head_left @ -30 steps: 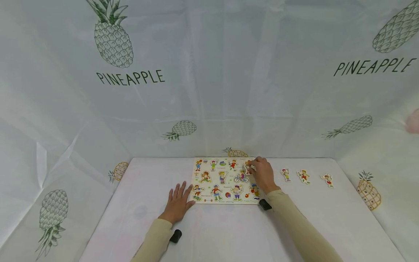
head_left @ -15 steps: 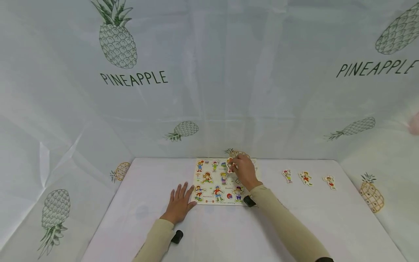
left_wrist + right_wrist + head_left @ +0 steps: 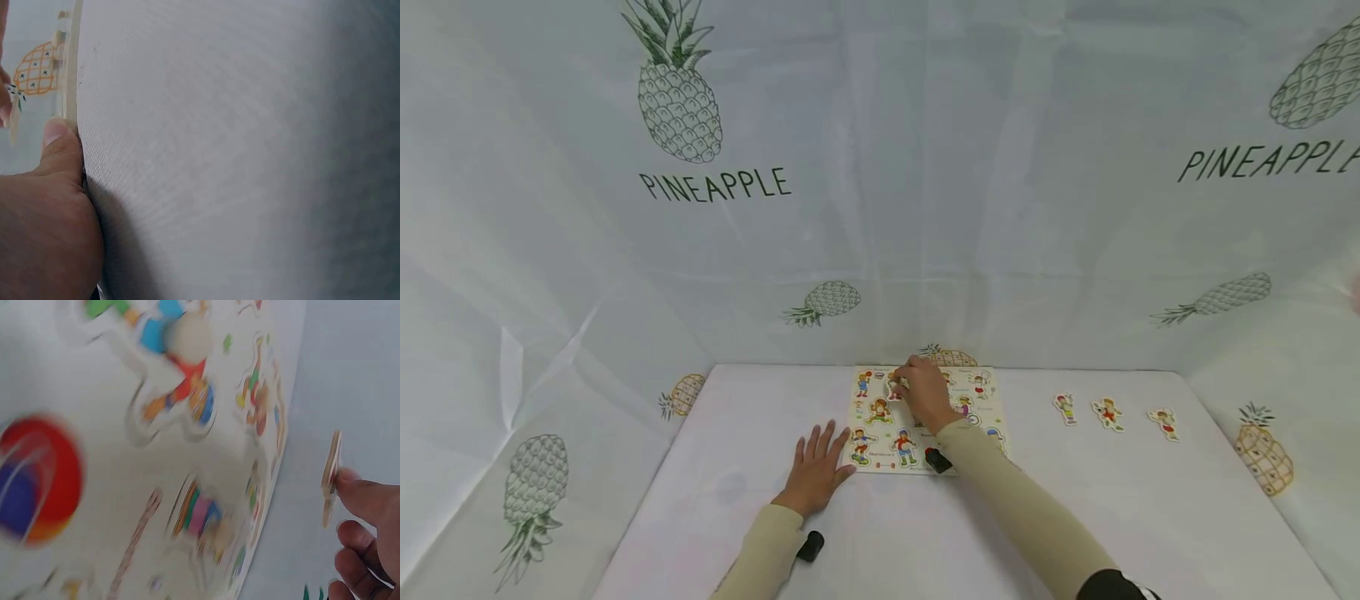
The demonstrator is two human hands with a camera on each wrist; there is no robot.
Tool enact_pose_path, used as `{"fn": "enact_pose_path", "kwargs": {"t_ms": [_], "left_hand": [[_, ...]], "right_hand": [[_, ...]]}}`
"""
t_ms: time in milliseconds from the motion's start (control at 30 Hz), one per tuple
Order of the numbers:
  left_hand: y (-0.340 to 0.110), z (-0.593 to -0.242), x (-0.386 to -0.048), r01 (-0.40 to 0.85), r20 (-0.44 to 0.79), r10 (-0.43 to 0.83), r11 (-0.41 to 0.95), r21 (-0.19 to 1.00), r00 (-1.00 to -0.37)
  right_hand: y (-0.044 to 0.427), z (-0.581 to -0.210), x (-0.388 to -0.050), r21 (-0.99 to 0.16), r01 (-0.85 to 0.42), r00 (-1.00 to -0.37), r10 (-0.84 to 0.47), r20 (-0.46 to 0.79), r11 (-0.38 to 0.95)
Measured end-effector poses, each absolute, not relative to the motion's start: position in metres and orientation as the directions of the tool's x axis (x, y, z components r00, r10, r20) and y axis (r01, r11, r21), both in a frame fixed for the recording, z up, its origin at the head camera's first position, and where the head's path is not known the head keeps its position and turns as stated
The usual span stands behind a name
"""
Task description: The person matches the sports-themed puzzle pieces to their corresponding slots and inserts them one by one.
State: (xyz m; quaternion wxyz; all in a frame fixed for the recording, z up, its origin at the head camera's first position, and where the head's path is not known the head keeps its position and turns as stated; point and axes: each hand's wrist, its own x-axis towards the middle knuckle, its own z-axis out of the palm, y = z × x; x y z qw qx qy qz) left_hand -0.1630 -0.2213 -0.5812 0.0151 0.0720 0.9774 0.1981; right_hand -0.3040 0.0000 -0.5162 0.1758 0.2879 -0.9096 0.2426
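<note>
A pale puzzle board [image 3: 872, 465] printed with cartoon sports figures lies at the table's far edge. Over its upper left part, my right hand [image 3: 925, 392] pinches a thin wooden puzzle piece [image 3: 331, 472] between thumb and fingers, lifted off the board in the right wrist view. My left hand [image 3: 814, 477] rests with spread fingers on the table at the board's left side. In the left wrist view its thumb [image 3: 59, 147] touches the board's edge [image 3: 72, 69]. The right hand and forearm hide part of the board's middle in the head view.
Right of the board lie three loose puzzle pieces: a near one [image 3: 1064, 408], a middle one [image 3: 1107, 413] and a far one [image 3: 1164, 423]. A white tablecloth [image 3: 880, 542] covers the table. Behind hangs a pineapple-print sheet [image 3: 880, 208].
My right hand has moved left across the top of the board, from its right end to its upper left part, with the puzzle piece. The left hand stays in place.
</note>
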Motion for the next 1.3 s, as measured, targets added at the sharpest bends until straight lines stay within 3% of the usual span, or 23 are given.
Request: {"fn": "enact_pose_path", "kwargs": {"t_ms": [400, 1300], "left_hand": [[-0.224, -0.588, -0.166, 0.167, 0.016, 0.173, 0.915, 0.367, -0.985], [-0.223, -0.587, -0.166, 0.147, 0.021, 0.148, 0.933, 0.33, -0.989]], "right_hand": [[-0.041, -0.516, -0.314, -0.325, -0.594, -0.794, -0.474, 0.379, 0.736], [-0.077, -0.536, -0.332, -0.272, -0.525, -0.845, -0.453, 0.285, 0.807]]}}
